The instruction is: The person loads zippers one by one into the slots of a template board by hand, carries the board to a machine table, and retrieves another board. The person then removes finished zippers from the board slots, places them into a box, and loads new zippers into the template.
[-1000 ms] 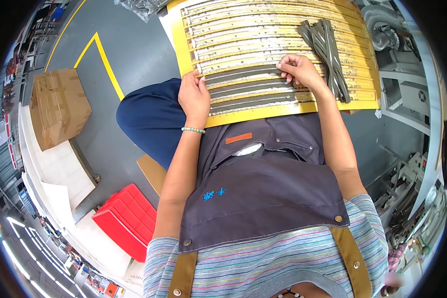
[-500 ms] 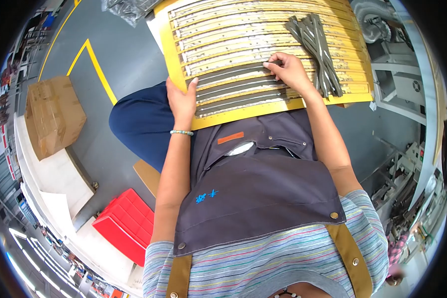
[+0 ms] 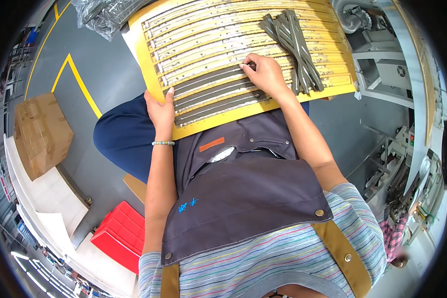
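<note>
A yellow slotted board (image 3: 149, 64) lies across my lap, with several dark strips (image 3: 208, 93) in its lower slots. My left hand (image 3: 160, 110) holds the board's left edge, thumb on top beside the strip ends and fingers partly hidden at the edge. Thumb and index finger of my right hand (image 3: 264, 74) are pinched at the right end of the uppermost laid strip (image 3: 203, 79). Just right of that hand, a loose bundle of dark strips (image 3: 295, 49) rests on the board.
Clear plastic wrapping (image 3: 104, 17) is at the upper left. A cardboard box (image 3: 42, 134) and a red bin (image 3: 120, 237) are on the left. Grey metal framework (image 3: 382, 74) and a flexible duct (image 3: 355, 20) stand at the right. Part of another person (image 3: 395, 236) shows lower right.
The view has shifted, moving the board and hands left in the picture. My left hand has gone from the strip's end to the board's edge. My right hand stays at the strip's right end.
</note>
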Action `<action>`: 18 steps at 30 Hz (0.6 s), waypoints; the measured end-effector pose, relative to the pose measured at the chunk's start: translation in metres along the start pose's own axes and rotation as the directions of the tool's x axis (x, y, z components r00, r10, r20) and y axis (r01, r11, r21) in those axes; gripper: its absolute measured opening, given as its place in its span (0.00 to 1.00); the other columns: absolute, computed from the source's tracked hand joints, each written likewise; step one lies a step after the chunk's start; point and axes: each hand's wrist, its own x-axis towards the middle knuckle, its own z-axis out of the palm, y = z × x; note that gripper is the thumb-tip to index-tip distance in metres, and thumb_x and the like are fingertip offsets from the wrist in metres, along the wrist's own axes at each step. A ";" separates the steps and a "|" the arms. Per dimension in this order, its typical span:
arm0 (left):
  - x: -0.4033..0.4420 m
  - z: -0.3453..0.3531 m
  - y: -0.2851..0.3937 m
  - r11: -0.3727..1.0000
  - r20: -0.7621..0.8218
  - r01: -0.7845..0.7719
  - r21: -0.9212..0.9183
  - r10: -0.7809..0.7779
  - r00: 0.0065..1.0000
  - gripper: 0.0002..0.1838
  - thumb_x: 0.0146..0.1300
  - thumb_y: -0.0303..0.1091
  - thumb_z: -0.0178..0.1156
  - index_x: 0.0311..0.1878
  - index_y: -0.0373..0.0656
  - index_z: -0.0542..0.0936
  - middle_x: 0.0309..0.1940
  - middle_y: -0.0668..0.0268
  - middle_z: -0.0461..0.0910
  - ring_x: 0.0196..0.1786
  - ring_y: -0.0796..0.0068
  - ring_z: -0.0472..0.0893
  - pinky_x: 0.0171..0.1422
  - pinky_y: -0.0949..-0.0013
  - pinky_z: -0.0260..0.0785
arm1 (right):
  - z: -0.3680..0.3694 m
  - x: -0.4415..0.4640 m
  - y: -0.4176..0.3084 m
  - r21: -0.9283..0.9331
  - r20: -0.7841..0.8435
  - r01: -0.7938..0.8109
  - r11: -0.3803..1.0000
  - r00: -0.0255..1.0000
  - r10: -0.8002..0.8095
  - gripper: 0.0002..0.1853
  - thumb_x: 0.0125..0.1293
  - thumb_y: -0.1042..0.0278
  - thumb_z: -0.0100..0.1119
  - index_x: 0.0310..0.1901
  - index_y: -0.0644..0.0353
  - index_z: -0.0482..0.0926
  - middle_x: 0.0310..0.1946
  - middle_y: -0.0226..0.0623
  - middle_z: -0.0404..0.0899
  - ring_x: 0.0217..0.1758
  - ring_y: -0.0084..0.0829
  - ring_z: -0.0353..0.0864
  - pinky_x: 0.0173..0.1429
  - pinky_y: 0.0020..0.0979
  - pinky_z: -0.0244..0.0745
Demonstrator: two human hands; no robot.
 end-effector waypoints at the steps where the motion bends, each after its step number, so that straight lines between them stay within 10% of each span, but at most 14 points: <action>1: 0.000 0.000 0.000 1.000 0.000 0.012 -0.009 -0.012 1.000 0.34 0.63 0.37 0.74 0.65 0.32 0.71 0.56 0.49 0.80 0.59 0.53 0.82 0.65 0.59 0.71 | -0.001 0.000 -0.002 -0.003 0.003 -0.009 1.000 1.000 0.009 0.09 0.64 0.58 0.68 0.37 0.54 0.86 0.18 0.40 0.79 0.27 0.46 0.83 0.34 0.46 0.74; 15: 0.001 0.001 -0.004 0.996 0.027 0.030 -0.082 -0.028 0.999 0.35 0.62 0.37 0.75 0.67 0.32 0.70 0.60 0.49 0.78 0.65 0.52 0.78 0.71 0.56 0.67 | 0.002 -0.002 -0.004 -0.127 0.009 0.059 0.990 0.998 -0.058 0.10 0.66 0.59 0.67 0.40 0.55 0.83 0.32 0.42 0.86 0.37 0.50 0.86 0.42 0.49 0.79; 18: -0.014 0.010 0.005 0.888 -0.313 -0.244 0.390 0.377 0.872 0.39 0.60 0.37 0.76 0.70 0.33 0.69 0.61 0.48 0.78 0.71 0.50 0.72 0.76 0.51 0.60 | 0.003 -0.006 -0.002 -0.188 -0.070 0.139 0.972 0.986 -0.154 0.14 0.68 0.55 0.66 0.46 0.55 0.82 0.39 0.41 0.85 0.37 0.50 0.86 0.43 0.49 0.79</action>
